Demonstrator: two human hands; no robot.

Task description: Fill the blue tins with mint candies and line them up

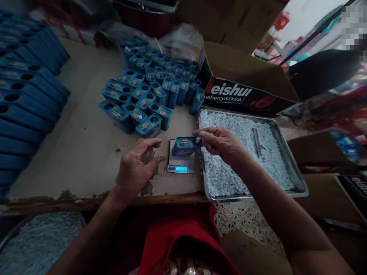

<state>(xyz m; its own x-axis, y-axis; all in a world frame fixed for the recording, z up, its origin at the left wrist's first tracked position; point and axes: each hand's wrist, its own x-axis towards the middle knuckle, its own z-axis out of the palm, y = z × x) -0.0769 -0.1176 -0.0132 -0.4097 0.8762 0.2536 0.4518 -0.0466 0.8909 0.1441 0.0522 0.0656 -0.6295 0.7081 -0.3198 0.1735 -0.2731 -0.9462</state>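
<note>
A blue plastic box (185,144) with a printed label and a round hole stands on a small digital scale (172,160) with a lit display. My right hand (216,140) is at the box's right end, its thumb and fingertips pinched together beside the hole. White bits, likely candies (198,140), show at that hole; what lies between the fingertips is hidden. To the left of the scale, my left hand (139,160) holds nothing, with thumb and fingers apart and curved towards the box. A metal tray (204,175) full of pale blue and white candies (229,168) is under my right forearm.
Many similar blue boxes (149,99) stand grouped behind the scale, and more lie stacked (31,103) at left. A metal strip (257,142) rests on the candies. Behind the tray is an open carton (246,84). Another candy container (43,236) sits below the table edge. A person's dark-clothed limb (321,72) shows at right.
</note>
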